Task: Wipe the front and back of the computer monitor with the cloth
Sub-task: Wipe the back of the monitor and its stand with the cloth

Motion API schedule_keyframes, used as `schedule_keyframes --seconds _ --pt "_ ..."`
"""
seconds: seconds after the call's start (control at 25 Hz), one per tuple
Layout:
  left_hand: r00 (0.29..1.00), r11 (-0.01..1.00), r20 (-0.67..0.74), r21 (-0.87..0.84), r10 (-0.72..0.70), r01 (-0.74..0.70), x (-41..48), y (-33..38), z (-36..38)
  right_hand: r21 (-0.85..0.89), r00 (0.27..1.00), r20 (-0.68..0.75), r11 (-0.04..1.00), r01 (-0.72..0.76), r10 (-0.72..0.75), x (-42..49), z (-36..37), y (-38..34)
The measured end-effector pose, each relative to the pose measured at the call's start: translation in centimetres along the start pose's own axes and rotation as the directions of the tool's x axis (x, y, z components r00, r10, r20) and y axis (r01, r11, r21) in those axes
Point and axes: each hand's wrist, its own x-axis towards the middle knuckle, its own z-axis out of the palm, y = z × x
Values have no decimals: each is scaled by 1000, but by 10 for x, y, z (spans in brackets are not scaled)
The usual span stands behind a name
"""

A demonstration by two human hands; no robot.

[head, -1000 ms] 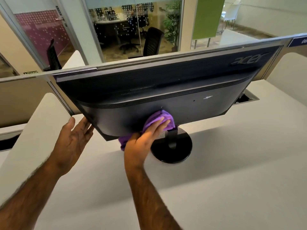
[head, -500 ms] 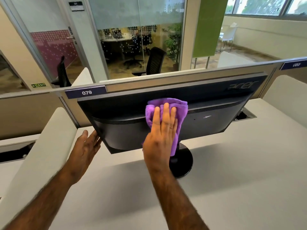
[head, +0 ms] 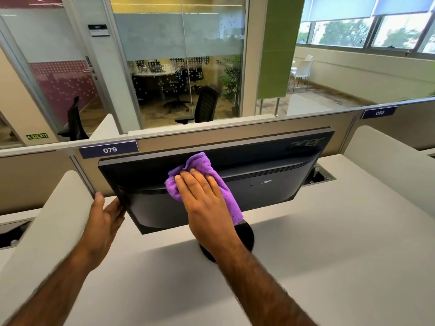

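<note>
The black monitor [head: 270, 170] stands on the white desk with its back toward me; its screen side is hidden. A purple cloth [head: 202, 164] lies flat against the upper middle of the monitor's back. My right hand [head: 204, 203] presses on the cloth with fingers together and stretched out, pointing up and left. My left hand [head: 106, 220] grips the monitor's left edge near its lower corner, thumb up along the side. The round black base [head: 244, 238] shows just behind my right wrist.
A beige partition [head: 235, 135] with labels 079 and 080 runs right behind the monitor. White side dividers [head: 47, 220] flank the desk [head: 329, 255] left and right. A cable hatch [head: 320, 176] opens in the desk at the monitor's right. Glass-walled rooms with chairs lie beyond.
My right hand has carried the cloth from the monitor's lower back up to its upper middle and angled leftward. My left hand closed onto the left edge. My view rose.
</note>
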Motion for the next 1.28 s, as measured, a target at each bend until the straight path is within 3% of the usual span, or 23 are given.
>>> schedule_keyframes --seconds 0.12,0.32,0.52,0.64,0.68,0.76,0.84,0.88,0.96,1.08,1.16,1.28 --pt "998 998 5 -30 58 -58 -3 18 -1 -31 998 29 998 49 -48 -5 -13 24" --pt "976 975 27 -62 214 -212 -13 58 3 -68 1000 19 998 2 -1 -16 -29 65" --pt "951 950 -35 -51 306 -308 -24 82 8 -88 1000 10 996 22 -21 -26 -44 102" --pt "936 938 -62 11 346 -346 -30 87 17 -74 990 -88 991 -116 109 -37 -56 143" --pt "936 937 -62 57 347 -344 -31 87 21 -11 961 -164 974 -226 221 -41 -58 154" --pt "928 919 -71 183 366 -349 -34 85 29 228 828 -276 870 -437 488 -40 -58 160" --pt "903 871 -78 309 423 -381 -37 78 34 436 704 -315 756 -489 637 -26 -59 142" --pt "888 842 -80 366 453 -397 -38 75 37 477 694 -330 747 -462 640 -16 -59 126" --pt "854 766 -78 491 514 -416 -38 71 40 432 785 -328 822 -370 525 5 -58 88" --pt "850 714 -96 596 517 -368 -36 70 38 197 953 -232 969 -150 195 29 -47 44" --pt "851 684 -90 641 517 -348 -34 70 37 86 986 -158 995 -47 60 35 -42 43" --pt "833 593 -45 723 552 -354 -33 67 37 -13 992 -117 998 -55 53 27 -51 75"
